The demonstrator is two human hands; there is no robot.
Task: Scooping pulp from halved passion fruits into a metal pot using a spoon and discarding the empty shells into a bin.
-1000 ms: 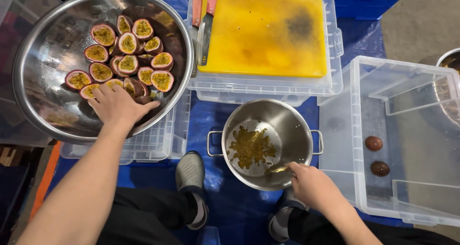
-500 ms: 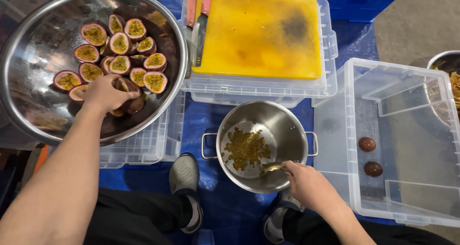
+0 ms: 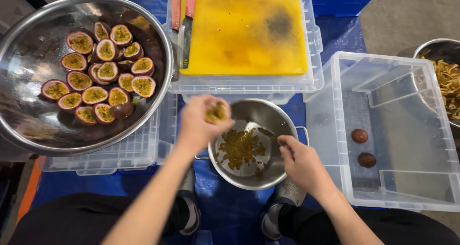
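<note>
Over the small steel pot point(image 3: 254, 144) at lower centre of the frame: left hand point(image 3: 199, 125), fingers clamped on a halved passion fruit point(image 3: 216, 111), pulp side up, just above the pot's near-left rim. Right hand point(image 3: 299, 161) at the pot's right edge, fingers curled together around a thin spoon handle, barely visible. Yellow seedy pulp point(image 3: 239, 149) pooled on the pot's bottom. Upper left: big steel bowl point(image 3: 28, 115) with many cut passion fruit halves point(image 3: 100, 77). Top centre: yellow cutting board point(image 3: 244, 31) on a clear crate, knife point(image 3: 184, 39) along its left edge. Right: clear plastic bin point(image 3: 383, 182) with two whole dark fruits point(image 3: 362, 148).
</note>
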